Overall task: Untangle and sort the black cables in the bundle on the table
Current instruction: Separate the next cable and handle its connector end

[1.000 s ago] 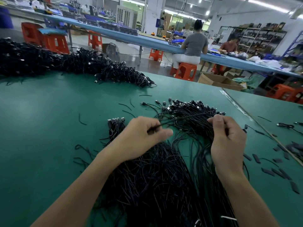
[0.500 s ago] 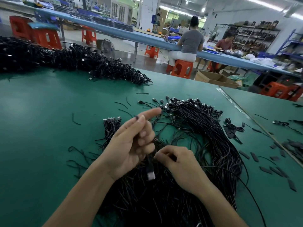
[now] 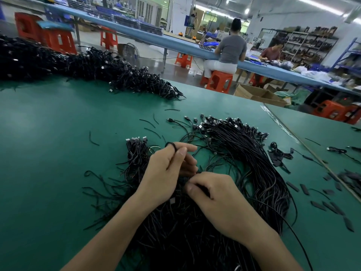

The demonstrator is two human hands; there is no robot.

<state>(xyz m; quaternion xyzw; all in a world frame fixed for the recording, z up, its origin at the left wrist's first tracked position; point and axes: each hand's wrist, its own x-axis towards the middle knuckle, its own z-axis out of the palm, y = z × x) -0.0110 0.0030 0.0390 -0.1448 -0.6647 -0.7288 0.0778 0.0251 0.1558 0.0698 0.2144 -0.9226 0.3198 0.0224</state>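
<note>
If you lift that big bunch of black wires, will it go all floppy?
Probably floppy: the cable bundle lies in a loose curve on the green table. The thin cable loops over a finger of the left hand. It likely snags too, as strands cross where the right hand pinches the bundle.

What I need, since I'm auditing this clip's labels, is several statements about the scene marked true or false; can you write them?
The left hand has a thin black cable looped over a fingertip. True.
The right hand lies flat on bare table. False: its fingers curl, pinching strands over the bundle.
The table is green. True.
The far pile holds white cables. False: they are black.
</note>
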